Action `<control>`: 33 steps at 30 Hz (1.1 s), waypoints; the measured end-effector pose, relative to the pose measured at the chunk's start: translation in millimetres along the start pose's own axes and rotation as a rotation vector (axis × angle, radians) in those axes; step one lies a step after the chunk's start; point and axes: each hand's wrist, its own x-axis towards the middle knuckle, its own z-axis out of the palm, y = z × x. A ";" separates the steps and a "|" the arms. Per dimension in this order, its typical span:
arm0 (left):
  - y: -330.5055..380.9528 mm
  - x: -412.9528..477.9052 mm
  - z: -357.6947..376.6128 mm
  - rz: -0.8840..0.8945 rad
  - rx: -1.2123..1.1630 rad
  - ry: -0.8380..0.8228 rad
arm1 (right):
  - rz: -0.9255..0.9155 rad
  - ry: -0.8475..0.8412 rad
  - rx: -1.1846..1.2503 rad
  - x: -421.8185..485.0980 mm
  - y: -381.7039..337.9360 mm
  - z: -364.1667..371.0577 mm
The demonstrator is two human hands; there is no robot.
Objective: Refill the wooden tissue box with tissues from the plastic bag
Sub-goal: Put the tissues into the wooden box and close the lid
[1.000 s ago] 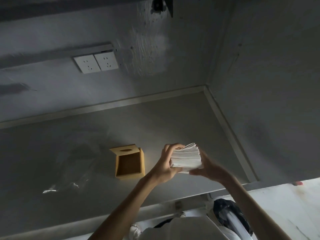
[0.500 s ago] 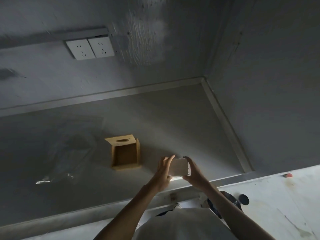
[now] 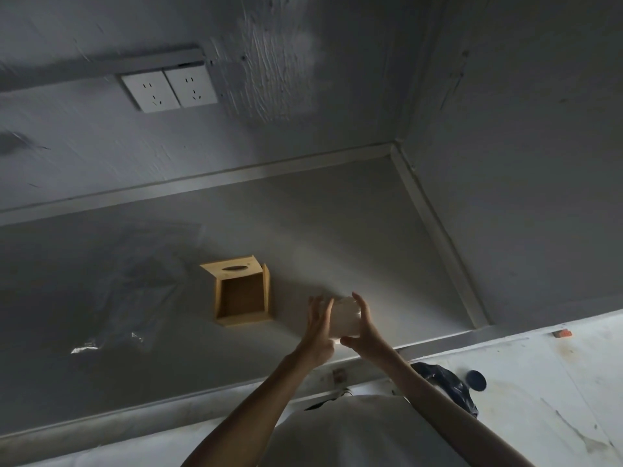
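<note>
I logged tissue stack [image 3: 344, 320], long axis pointing away from me; L hand [image 3: 317, 332] fingers flat on it, R hand [image 3: 365, 332] fingers gripping it.

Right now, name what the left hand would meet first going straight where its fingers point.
The way looks free: the left hand points past the wooden tissue box, which sits off to its left, over bare grey surface toward the far trim strip. Depth is hard to judge.
</note>
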 end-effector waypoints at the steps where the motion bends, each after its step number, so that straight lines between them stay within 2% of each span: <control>1: -2.2 -0.3 0.7 -0.004 0.009 0.004 | -0.004 0.041 -0.018 -0.2 0.9 0.1; 3: -8.4 -0.4 -0.3 -0.017 0.020 0.024 | -0.028 0.077 -0.094 -2.6 2.4 -3.0; 8: -19.0 -2.2 -11.7 -0.004 0.090 0.002 | -0.028 0.035 -0.221 -2.8 8.8 -18.2; 12: -17.8 -2.9 -17.2 -0.045 0.053 -0.100 | -0.013 -0.043 -0.302 0.4 11.1 -25.3; 14: -19.4 -0.9 -21.7 -0.127 -0.118 -0.152 | 0.020 -0.058 -0.207 1.4 10.2 -28.3; 17: -15.1 12.6 -39.8 -0.281 -0.506 -0.123 | 0.087 -0.111 0.122 10.0 -6.2 -47.2; 20: -6.7 29.6 -56.8 -0.424 -0.704 -0.056 | 0.156 -0.067 0.146 28.4 -21.9 -60.4; 23: 4.9 46.9 -64.5 -0.524 -0.663 -0.024 | 0.312 0.078 0.185 50.6 -23.2 -55.0; 26: 9.4 55.3 -63.1 -0.573 -0.571 -0.028 | 0.430 0.053 0.129 64.3 -14.3 -45.5; 28: 12.5 56.7 -63.2 -0.606 -0.553 -0.005 | 0.456 0.078 0.084 68.7 -14.7 -42.7; 31: 18.2 56.8 -67.0 -0.648 -0.599 0.030 | 0.467 0.206 0.019 69.5 -27.9 -45.4; 33: 22.9 57.9 -69.1 -0.674 -0.600 0.016 | 0.462 0.187 0.006 67.3 -38.3 -43.2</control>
